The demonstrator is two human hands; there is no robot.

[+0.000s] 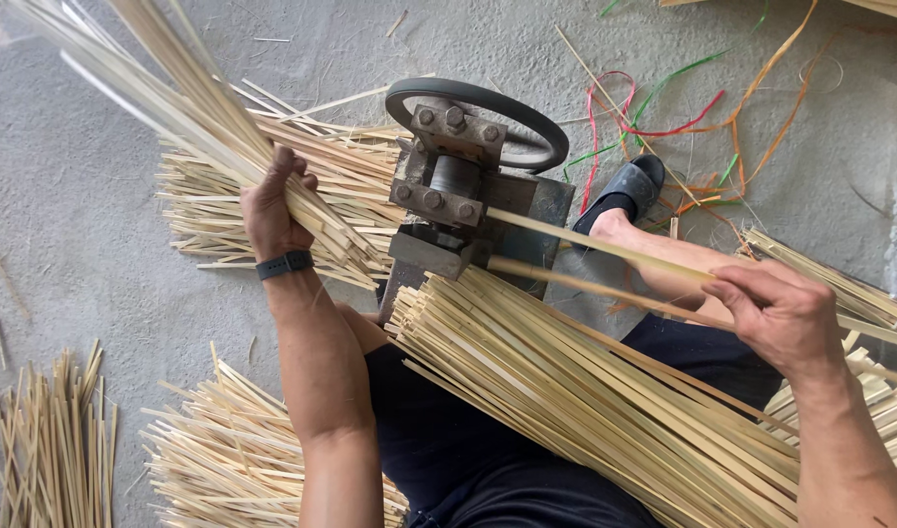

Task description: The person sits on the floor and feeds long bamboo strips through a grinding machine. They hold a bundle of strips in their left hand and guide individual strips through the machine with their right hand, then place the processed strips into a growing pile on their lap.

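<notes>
My left hand [270, 203], with a dark band on its wrist, grips a thick bundle of pale bamboo strips [165, 93] that fans up toward the top left. My right hand [781, 311] pinches a long bamboo strip [595, 245] that runs into a small rusty metal machine [448, 191] with rollers, bolts and a dark round wheel. A second strip [585, 286] leaves the machine just below it. A big sheaf of strips [585, 401] lies across my lap, under my right forearm.
Heaps of cut bamboo strips lie on the grey concrete floor [77, 254]: behind the machine [272, 186], at the bottom left [57, 440], by my left elbow [233, 460], at the right [859, 293]. My foot in a black slipper [627, 188] rests beside coloured plastic strings [683, 108].
</notes>
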